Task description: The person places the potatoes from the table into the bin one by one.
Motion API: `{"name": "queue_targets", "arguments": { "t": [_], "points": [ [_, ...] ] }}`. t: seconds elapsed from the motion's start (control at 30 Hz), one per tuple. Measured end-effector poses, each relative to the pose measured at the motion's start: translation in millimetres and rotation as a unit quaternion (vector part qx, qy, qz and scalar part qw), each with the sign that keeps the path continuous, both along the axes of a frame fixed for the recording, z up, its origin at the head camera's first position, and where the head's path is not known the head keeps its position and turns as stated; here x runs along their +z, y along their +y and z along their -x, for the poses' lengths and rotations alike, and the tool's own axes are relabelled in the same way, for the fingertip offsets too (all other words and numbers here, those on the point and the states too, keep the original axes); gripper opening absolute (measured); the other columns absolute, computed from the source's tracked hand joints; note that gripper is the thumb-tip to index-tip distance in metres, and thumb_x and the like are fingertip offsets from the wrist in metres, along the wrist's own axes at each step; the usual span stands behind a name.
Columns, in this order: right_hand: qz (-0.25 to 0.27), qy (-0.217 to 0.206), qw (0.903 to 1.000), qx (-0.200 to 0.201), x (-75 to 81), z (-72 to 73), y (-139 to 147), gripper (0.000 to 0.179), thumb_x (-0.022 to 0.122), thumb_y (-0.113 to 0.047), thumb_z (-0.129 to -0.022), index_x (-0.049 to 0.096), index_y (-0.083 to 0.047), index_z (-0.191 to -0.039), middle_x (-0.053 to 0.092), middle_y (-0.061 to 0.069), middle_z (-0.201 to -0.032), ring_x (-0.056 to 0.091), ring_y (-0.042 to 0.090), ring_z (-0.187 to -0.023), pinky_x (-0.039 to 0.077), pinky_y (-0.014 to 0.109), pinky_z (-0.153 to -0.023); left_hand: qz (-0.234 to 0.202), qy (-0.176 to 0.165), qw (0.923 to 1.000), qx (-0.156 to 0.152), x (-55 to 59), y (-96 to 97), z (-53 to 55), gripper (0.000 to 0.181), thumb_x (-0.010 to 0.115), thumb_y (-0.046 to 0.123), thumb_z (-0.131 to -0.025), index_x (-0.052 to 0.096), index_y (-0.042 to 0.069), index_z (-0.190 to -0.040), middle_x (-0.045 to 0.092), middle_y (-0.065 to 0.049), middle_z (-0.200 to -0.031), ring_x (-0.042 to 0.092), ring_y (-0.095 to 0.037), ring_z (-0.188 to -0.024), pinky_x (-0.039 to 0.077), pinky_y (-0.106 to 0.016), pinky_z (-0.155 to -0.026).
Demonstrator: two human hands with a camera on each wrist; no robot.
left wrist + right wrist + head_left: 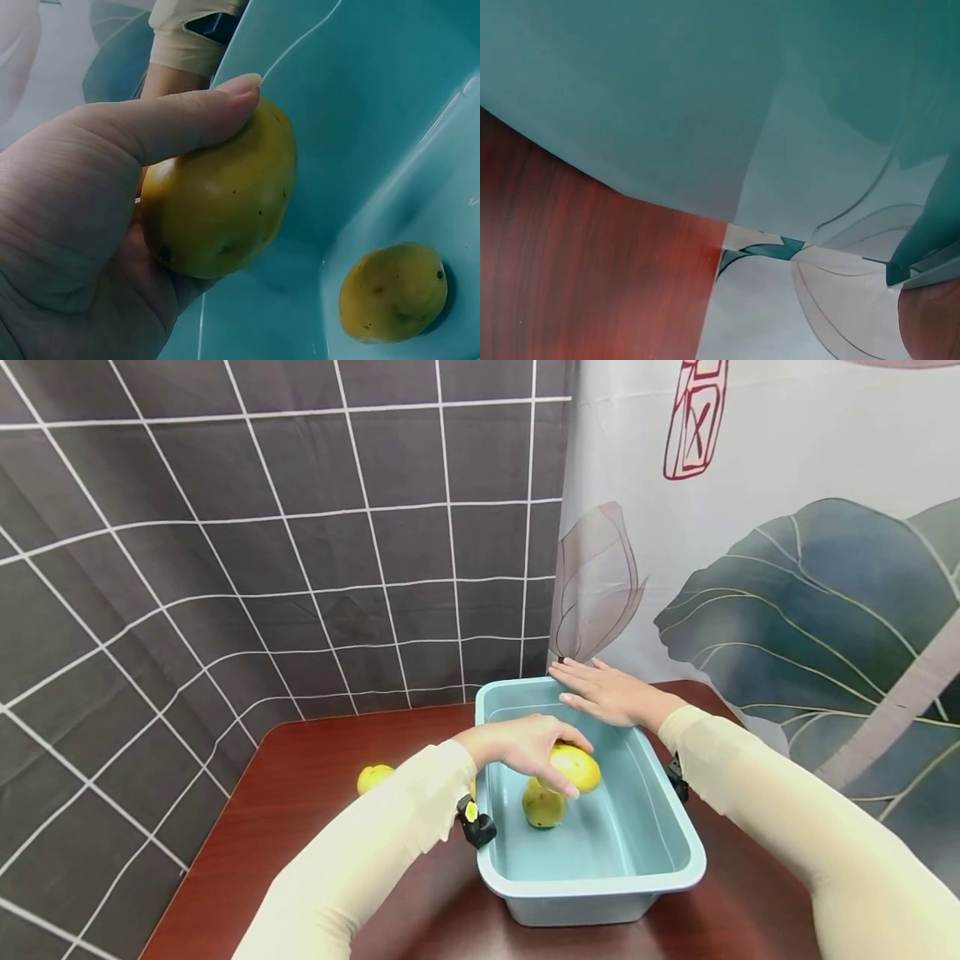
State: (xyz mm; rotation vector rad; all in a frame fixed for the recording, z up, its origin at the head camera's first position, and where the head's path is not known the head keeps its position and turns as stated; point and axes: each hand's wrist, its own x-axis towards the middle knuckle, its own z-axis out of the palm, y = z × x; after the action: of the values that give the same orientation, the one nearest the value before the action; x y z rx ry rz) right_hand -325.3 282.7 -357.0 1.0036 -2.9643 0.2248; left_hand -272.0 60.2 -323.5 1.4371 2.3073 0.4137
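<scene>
My left hand point(528, 750) grips a yellow potato point(576, 768), held over the pale blue plastic basin point(585, 887). In the left wrist view the thumb lies across the top of this potato point(225, 202), and the fingers are mostly hidden behind it. Lower down, a second potato point(543, 806) with dark specks rests on the basin's floor. My right hand point(611, 693) lies with straight fingers on the basin's far right rim corner. The right wrist view shows the basin's outer wall point(645, 97) and only a bit of that hand.
To the left of the basin, another yellow potato point(373, 777) sits on the red-brown wooden table point(300, 777), partly behind my left sleeve. A dark gridded curtain point(315, 560) hangs behind the table, and a white curtain with leaf print point(817, 602) hangs at the right.
</scene>
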Motion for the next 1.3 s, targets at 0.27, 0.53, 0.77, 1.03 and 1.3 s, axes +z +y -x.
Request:
{"name": "queue_targets", "arguments": {
  "t": [0.27,0.53,0.77,1.03,1.3],
  "points": [
    [-0.002,-0.005,1.0000,-0.001,-0.4,-1.1,-1,0.062,0.037,-0.047,-0.102,0.016,-0.023,-0.155,0.015,-0.001,-0.160,0.007,0.021,-0.147,0.006,0.056,-0.114,0.022,-0.010,0.9997,0.007,-10.7,9.8,11.4,0.069,0.081,0.040,-0.075,0.056,0.015,-0.135,0.060,0.011,-0.118,0.052,-0.005,-0.099,0.041,-0.018,-0.085],
    [-0.003,-0.011,0.9999,0.007,-4.6,-1.7,-6,0.062,0.034,-0.048,-0.102,0.016,-0.022,-0.155,0.015,-0.001,-0.160,0.009,0.023,-0.146,0.008,0.054,-0.114,0.028,-0.036,0.9989,0.014,-37.8,14.6,16.1,0.070,0.082,0.042,-0.074,0.057,0.015,-0.134,0.060,0.012,-0.116,0.053,-0.005,-0.096,0.043,-0.019,-0.083],
    [-0.005,-0.014,0.9999,0.001,-3.3,-4.6,-7,0.062,0.034,-0.048,-0.102,0.015,-0.023,-0.155,0.014,-0.003,-0.160,0.007,0.020,-0.147,0.008,0.052,-0.115,0.059,-0.019,0.9978,0.023,-48.7,13.1,16.8,0.068,0.084,0.036,-0.073,0.058,0.016,-0.132,0.061,0.010,-0.113,0.052,-0.006,-0.095,0.043,-0.019,-0.084],
    [0.001,-0.021,0.9998,-0.003,-1.2,-4.3,-5,0.063,0.031,-0.050,-0.102,0.017,-0.019,-0.155,0.015,0.001,-0.160,0.007,0.023,-0.147,0.008,0.054,-0.114,0.092,-0.022,0.9952,0.026,-50.5,14.8,19.4,0.068,0.084,0.035,-0.073,0.058,0.017,-0.133,0.060,0.008,-0.118,0.052,-0.006,-0.099,0.042,-0.021,-0.088],
    [-0.006,-0.015,0.9999,-0.003,2.0,0.0,-2,0.063,0.034,-0.048,-0.102,0.017,-0.019,-0.155,0.015,0.001,-0.160,0.008,0.024,-0.147,0.008,0.055,-0.114,0.096,-0.017,0.9942,0.045,-47.4,17.0,21.4,0.069,0.084,0.037,-0.073,0.057,0.018,-0.134,0.058,0.007,-0.121,0.051,-0.007,-0.101,0.042,-0.022,-0.089]
  ]
}}
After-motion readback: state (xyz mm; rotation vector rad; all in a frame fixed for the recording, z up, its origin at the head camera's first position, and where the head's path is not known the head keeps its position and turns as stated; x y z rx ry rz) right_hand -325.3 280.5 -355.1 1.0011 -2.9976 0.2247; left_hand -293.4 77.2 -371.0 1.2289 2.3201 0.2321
